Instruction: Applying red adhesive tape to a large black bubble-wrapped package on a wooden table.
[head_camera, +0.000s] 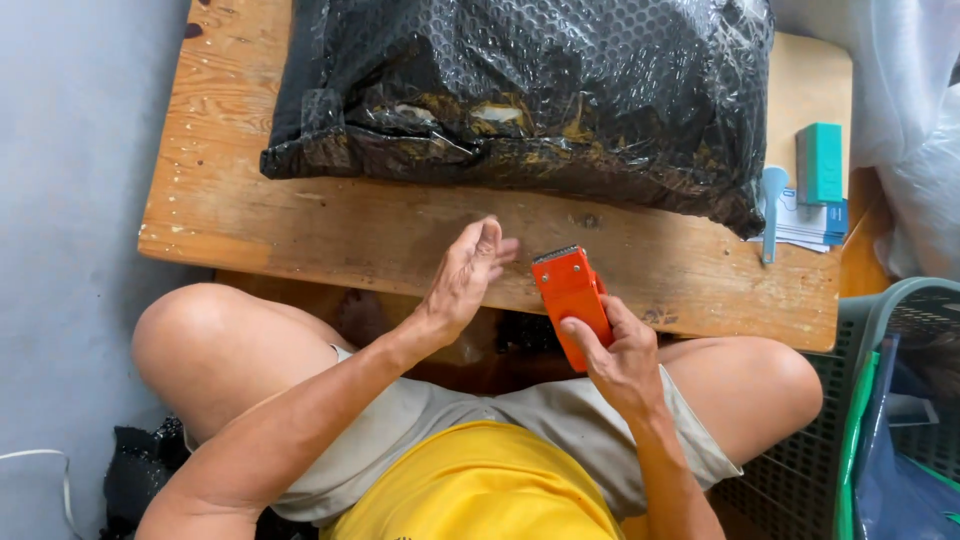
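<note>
Nearest to us, our right hand (622, 360) is gripping an orange tape dispenser (571, 300) by its lower body, thumb lying along its face, toothed edge pointing up toward the table. Our left hand (465, 275) is hovering just beside it, released and holding nothing, fingers loosely curved and thumb side up (whether the fingertips are touching the wood we cannot tell). Both hands are working over the near edge of a low wooden table (250, 200), with our bare knees sitting to either side beneath it.

Moving outward, we are noting a large parcel (520, 90) wrapped in black bubble film, lying across the far half of the table and overhanging its back edge. At the table's right end, a teal box (820, 162) is standing on a small stack of papers (805, 225), with a pale blue utensil (771, 205) lying just beside them. A green plastic basket (880, 400) is sitting on the floor at our right.
</note>
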